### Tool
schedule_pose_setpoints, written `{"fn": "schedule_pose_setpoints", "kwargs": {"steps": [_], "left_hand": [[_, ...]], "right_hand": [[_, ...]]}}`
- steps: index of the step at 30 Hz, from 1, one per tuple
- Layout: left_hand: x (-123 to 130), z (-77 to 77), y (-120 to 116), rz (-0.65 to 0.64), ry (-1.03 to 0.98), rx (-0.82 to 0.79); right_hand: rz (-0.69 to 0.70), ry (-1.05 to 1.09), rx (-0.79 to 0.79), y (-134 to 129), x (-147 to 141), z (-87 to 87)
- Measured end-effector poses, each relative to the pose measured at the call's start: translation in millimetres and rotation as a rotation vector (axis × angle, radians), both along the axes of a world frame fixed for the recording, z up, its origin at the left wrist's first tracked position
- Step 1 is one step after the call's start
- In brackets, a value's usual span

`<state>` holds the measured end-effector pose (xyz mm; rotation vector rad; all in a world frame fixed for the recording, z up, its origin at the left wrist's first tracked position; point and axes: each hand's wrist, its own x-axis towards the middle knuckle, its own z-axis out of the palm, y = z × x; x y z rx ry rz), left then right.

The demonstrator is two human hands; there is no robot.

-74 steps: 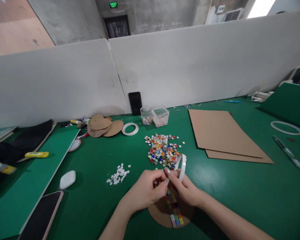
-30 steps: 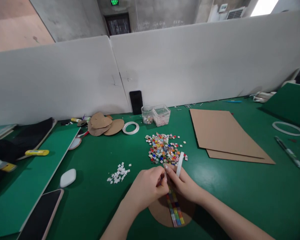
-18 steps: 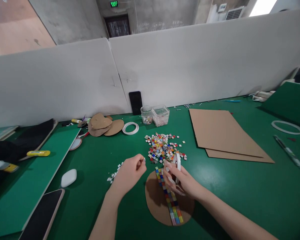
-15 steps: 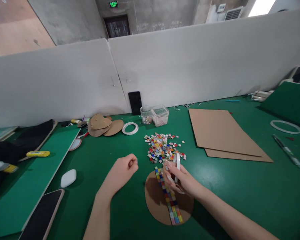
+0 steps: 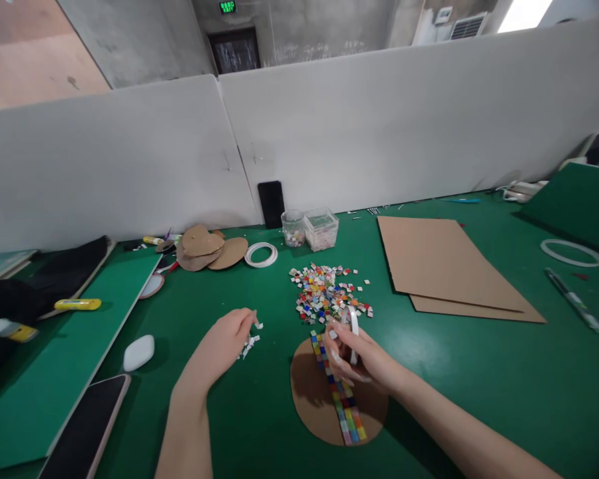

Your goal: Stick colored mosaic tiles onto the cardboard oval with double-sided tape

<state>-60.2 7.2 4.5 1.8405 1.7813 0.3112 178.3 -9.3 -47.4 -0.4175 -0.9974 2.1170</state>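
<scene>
My left hand [image 5: 227, 339] hovers low over the table left of the cardboard disc, thumb and fingers pinched together. A small white scrap [image 5: 259, 326] shows at its fingertips. More white scraps [image 5: 249, 346] lie just under and beside that hand. My right hand [image 5: 362, 352] is curled through a white tape roll [image 5: 354, 336] above the disc. A small pale square shows at its pinched fingertips. Beneath it, the round cardboard disc [image 5: 312, 409] carries a band of coloured mosaic tiles [image 5: 347, 409], partly covered by the hand. Loose mosaic tiles [image 5: 322, 293] lie heaped beyond.
Behind the heap stand two clear containers [image 5: 321, 229] and a black phone [image 5: 271, 204]. Cardboard sheets [image 5: 444, 266] lie at right, near a pen [image 5: 574, 301]. Cardboard pieces [image 5: 199, 249] and a white ring [image 5: 260, 255] are back left. A white case [image 5: 138, 352] and another phone [image 5: 87, 426] lie left.
My left hand has moved left and its fingers have loosened from a tighter curl. White scraps now show beside it. My right hand stays nearly in place with the tape roll.
</scene>
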Motion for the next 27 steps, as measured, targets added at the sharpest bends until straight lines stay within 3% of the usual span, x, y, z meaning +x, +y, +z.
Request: {"fn": "schedule_pose_setpoints", "kwargs": {"steps": [4, 7, 14, 27], "left_hand": [[27.8, 1.4, -2.2, 0.035, -0.066, 0.181], [53.3, 0.1, -8.3, -0.104, -0.231, 0.313], [87.0, -1.0, -26.6, -0.306, -0.586, 0.075], [88.5, -0.9, -24.8, -0.298, -0.693, -0.032]], "right_hand": [[-0.018, -0.055, 0.005, 0.1, 0.5, -2.1], [-0.058, -0.115, 0.005, 0.0, 0.8, -2.9], [-0.183, -0.194, 0.016, 1.4, 1.4, -6.1], [-0.252, -0.258, -0.048, 0.8, 2.3, -2.2]]}}
